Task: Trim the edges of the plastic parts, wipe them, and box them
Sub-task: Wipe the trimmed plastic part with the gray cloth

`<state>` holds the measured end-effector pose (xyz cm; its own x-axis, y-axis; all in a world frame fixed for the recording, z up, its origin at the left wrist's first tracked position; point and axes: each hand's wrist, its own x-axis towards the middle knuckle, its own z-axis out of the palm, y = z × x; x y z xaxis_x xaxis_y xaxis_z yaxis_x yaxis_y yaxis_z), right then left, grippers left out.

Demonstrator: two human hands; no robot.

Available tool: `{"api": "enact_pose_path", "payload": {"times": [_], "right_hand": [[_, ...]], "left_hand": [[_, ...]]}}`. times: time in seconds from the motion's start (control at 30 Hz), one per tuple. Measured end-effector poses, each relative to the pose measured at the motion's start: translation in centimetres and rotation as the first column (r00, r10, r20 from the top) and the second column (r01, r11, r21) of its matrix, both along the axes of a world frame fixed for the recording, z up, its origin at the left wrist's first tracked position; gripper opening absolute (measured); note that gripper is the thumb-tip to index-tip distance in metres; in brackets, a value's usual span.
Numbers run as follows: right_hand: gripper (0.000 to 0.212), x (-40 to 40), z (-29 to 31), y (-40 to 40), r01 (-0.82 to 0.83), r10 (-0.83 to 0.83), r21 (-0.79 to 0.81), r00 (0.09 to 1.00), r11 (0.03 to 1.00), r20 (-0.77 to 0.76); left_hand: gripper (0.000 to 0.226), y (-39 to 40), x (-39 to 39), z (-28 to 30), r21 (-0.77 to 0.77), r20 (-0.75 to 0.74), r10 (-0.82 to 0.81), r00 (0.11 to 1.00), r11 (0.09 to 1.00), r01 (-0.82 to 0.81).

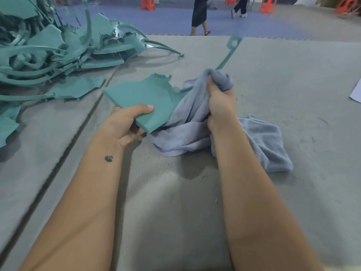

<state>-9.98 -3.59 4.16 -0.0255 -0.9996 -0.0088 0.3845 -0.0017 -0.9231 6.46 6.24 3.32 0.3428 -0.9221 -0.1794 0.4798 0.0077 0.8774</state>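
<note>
1. The fingers of the left hand (125,122) are clamped on a flat green plastic part (142,98): the thumb (143,110) lies flat across its top face near the close corner, and the other fingers curl out of sight beneath it.
2. That part is lifted off the grey mat (293,94) and tilted, its two near edges smooth and straight, its far edge (the one pointing away from the thumb) ragged with small tabs and notches.
3. The right hand (219,103) is closed in a fist around a bunched blue cloth (195,130); its fingers are wrapped in the fabric and mostly hidden, with a knot of cloth sticking up past the knuckles.
4. The cloth touches the right edge of the part just beside the thumb tip, then hangs down and spreads onto the mat below and to the right of the fist.
5. A thin green strip (228,55) with a ring at its far end rises out of the bunched cloth beyond the right hand's fingers (whether it belongs to the held part I cannot tell).
6. Beyond and left of the left hand's fingers, well apart from them, a pile of green scraps (48,51) covers the mat, and a dark seam (78,133) in the mat runs just left of that hand.
7. Right of the fist the mat lies open up to a white sheet (356,92) at the frame's edge.
8. Far past both hands, people's legs (199,16) and orange stools (147,3) stand on a blue floor.
</note>
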Motion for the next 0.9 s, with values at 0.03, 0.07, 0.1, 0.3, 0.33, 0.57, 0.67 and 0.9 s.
{"api": "enact_pose_path", "payload": {"times": [0.03,0.07,0.1,0.3,0.33,0.57,0.67,0.9], "right_hand": [[0.028,-0.6,0.0,-0.4,0.047,-0.047,-0.011,0.998,0.999,0.051],[0.026,-1.3,0.0,-0.7,0.072,-0.071,-0.007,0.994,0.997,0.078],[0.023,-1.9,-0.1,-0.8,0.078,-0.079,0.012,0.993,0.997,0.09],[0.025,-1.0,0.4,-0.1,0.154,-0.15,-0.002,0.968,0.988,0.202],[0.029,-0.3,0.4,0.3,0.135,-0.129,-0.021,0.974,0.991,0.186],[0.028,4.8,0.1,4.1,-0.236,0.216,-0.013,0.909,0.972,-0.358],[0.02,4.5,0.4,3.9,-0.212,0.165,-0.068,0.892,0.975,-0.42],[0.03,1.3,0.1,1.6,-0.005,0.014,0.04,0.972,0.999,-0.233]], "left_hand": [[0.025,0.3,0.5,-0.1,0.007,0.03,-0.025,0.999,1.0,0.025],[0.026,0.6,1.1,-0.2,0.014,0.055,-0.047,0.997,0.999,0.046],[0.027,0.9,1.5,-0.3,0.022,0.073,-0.066,0.995,0.998,0.064],[0.026,0.8,1.5,-0.3,-0.01,0.081,-0.081,0.993,0.997,0.082],[0.025,0.6,1.1,-0.3,-0.041,0.062,-0.067,0.996,0.997,0.069],[0.024,-0.9,-2.1,-0.2,-0.14,-0.05,0.077,0.996,0.987,-0.084],[0.023,-0.9,-2.4,-0.2,-0.129,-0.105,0.075,0.992,0.988,-0.089],[0.057,-0.1,0.6,0.0,-0.016,-0.229,0.049,0.972,0.998,-0.054]]}}
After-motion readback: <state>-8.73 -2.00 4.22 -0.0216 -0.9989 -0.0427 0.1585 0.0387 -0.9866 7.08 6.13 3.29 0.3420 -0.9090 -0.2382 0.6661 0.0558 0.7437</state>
